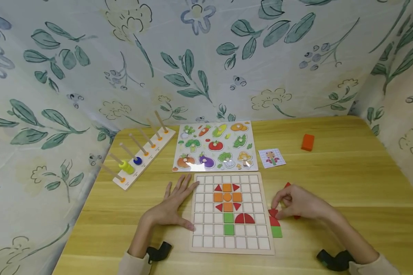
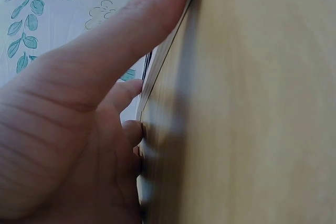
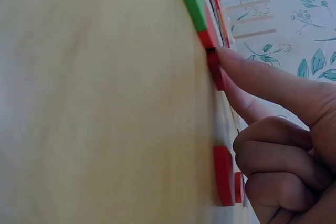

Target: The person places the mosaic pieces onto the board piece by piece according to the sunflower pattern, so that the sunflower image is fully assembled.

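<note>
A wooden grid board (image 1: 208, 241) holds orange, red and green shapes set in its squares. My left hand (image 1: 168, 208) lies with fingers spread, the thumb and fingertips touching the board's left edge. To the right of the board, my right hand (image 1: 303, 202) pinches a small red piece (image 3: 216, 69) between thumb and index finger, low over the table; its exact shape is partly covered. Right below it lie a red quarter-circle (image 1: 274, 221) and a green square (image 1: 277, 232), beside the board's edge. More red pieces (image 3: 224, 177) are partly hidden behind the right hand.
Behind the board lies a vegetable puzzle (image 1: 211, 147). A small pattern card (image 1: 272, 158) is to its right, and an orange block (image 1: 308, 142) sits farther right. At the left stands a peg rack (image 1: 143, 159) with yellow and blue rings.
</note>
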`<state>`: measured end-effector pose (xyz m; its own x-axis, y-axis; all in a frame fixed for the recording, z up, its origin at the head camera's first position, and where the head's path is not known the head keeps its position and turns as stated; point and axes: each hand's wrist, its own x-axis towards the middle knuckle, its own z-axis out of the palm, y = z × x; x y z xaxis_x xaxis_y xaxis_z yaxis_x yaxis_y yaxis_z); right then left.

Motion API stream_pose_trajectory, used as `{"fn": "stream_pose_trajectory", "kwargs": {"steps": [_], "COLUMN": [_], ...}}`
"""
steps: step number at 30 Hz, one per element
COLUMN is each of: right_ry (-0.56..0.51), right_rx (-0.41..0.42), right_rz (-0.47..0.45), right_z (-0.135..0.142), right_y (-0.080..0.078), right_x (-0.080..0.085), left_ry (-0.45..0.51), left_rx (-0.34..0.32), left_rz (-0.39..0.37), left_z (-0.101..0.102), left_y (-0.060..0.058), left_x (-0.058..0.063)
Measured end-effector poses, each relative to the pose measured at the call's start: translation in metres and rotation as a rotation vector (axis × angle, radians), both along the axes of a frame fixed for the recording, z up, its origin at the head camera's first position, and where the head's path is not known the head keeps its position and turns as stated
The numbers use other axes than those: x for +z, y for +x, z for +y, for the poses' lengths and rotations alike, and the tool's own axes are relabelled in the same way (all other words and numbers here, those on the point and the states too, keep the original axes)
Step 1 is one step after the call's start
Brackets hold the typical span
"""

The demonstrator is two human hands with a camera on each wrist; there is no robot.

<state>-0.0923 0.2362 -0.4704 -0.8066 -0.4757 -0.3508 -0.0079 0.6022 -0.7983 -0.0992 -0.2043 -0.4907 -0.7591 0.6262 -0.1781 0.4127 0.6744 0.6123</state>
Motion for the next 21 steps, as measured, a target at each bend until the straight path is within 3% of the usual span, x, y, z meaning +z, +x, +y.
{"fn": "stream_pose_trajectory", "kwargs": {"steps": [4, 11, 16, 21], "right_ry": [-0.003, 0.047, 0.041, 0.015], "right_rx": [-0.017, -0.077, -0.069, -0.123], "right_rz": [-0.012, 0.050, 0.041, 0.071], "right_z": [0.002, 0.006, 0.008, 0.022], "right_y": [-0.001, -0.004, -0.005, -0.009], "right_x": [-0.003, 0.000, 0.001, 0.005], "left_ry": [0.008, 0.005, 0.003, 0.005], "left_rx": [-0.001, 0.002, 0.004, 0.002], "left_rz": [-0.002, -0.007, -0.005, 0.002], "left_z": [0.000, 0.000, 0.000, 0.001], "left_y": [0.000, 0.001, 0.001, 0.000], "left_x": [0.000, -0.001, -0.001, -0.001]}}
